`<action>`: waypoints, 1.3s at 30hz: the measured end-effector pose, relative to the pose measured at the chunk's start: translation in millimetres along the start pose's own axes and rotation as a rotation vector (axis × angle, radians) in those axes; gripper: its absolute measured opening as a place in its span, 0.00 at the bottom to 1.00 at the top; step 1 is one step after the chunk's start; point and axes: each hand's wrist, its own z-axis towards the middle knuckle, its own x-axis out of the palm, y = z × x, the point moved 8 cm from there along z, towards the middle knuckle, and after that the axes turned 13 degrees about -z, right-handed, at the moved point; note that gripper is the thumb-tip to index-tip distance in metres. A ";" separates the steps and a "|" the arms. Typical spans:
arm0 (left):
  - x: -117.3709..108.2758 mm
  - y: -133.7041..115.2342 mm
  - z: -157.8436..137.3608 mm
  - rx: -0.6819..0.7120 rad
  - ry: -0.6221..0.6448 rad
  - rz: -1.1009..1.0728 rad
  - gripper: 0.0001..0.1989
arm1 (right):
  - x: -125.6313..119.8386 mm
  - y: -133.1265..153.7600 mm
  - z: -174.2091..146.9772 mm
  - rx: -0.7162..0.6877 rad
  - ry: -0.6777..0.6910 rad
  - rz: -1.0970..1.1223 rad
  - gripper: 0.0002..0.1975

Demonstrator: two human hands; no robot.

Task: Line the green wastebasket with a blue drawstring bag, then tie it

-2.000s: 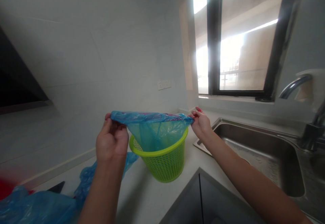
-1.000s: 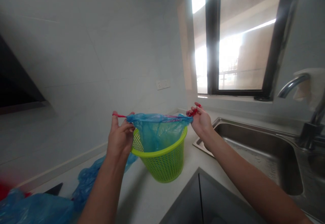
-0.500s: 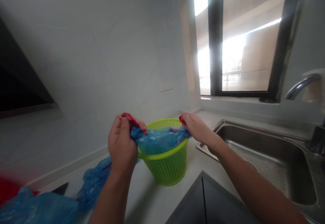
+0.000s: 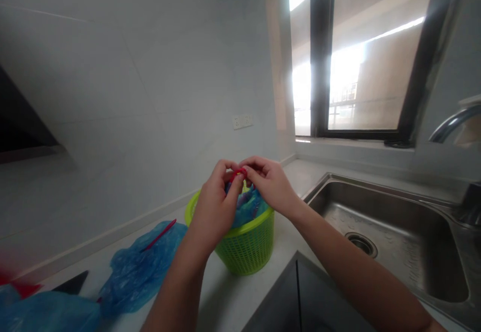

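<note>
A green plastic basket (image 4: 246, 249) with a mesh wall stands on the white counter. Inside it sits a blue plastic bag (image 4: 248, 209), bunched up towards its top. Over the basket my left hand (image 4: 216, 199) pinches the bag's red drawstring (image 4: 239, 172). My right hand (image 4: 271, 184) meets it there, its fingers closed on the same red drawstring, so the fingertips of both hands nearly touch. Part of the drawstring and the bag's mouth is hidden by my fingers.
Another blue plastic bag (image 4: 139, 262) with a red strip lies left of the basket, and more blue plastic (image 4: 52, 312) is at the lower left. To the right is a steel sink (image 4: 398, 221) with a faucet (image 4: 454, 121). A dark grey panel (image 4: 278, 297) is in front.
My hands have come together from opposite sides of the basket, drawing the two red drawstring parts to one spot. The view has shifted slightly, showing more of the bag on the left.
</note>
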 end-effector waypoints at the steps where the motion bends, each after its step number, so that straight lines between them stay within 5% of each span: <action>1: 0.9 2.4 -0.9 -0.005 -0.016 -0.021 0.07 | 2.4 1.6 -1.1 0.011 0.032 0.035 0.07; 8: -7.8 14.8 -9.5 -0.077 -0.195 -0.082 0.14 | 11.6 12.3 -10.9 -0.010 0.152 0.019 0.10; 14: 5.2 23.4 -5.1 -0.238 -0.013 -0.430 0.22 | -1.9 13.2 -8.5 -0.028 0.042 -0.074 0.15; 18: -2.3 36.3 -6.1 -0.360 -0.162 -0.662 0.19 | 2.3 20.6 -10.3 -0.083 0.123 -0.116 0.15; 22: -1.7 42.9 -7.6 -0.442 -0.155 -0.670 0.20 | 7.0 25.9 -14.0 -0.144 0.156 -0.226 0.14; 28: -30.6 18.2 -8.1 -0.051 -0.392 -0.381 0.13 | -0.5 21.3 -13.6 -0.155 0.024 -0.474 0.14; 33: -7.9 1.7 -12.8 -0.010 -0.193 -0.200 0.15 | 2.1 19.3 -13.9 -0.178 0.009 -0.578 0.12; 39: -0.5 -4.2 -16.1 0.000 -0.053 -0.043 0.08 | 7.3 -0.4 -10.1 -0.025 0.076 -0.290 0.19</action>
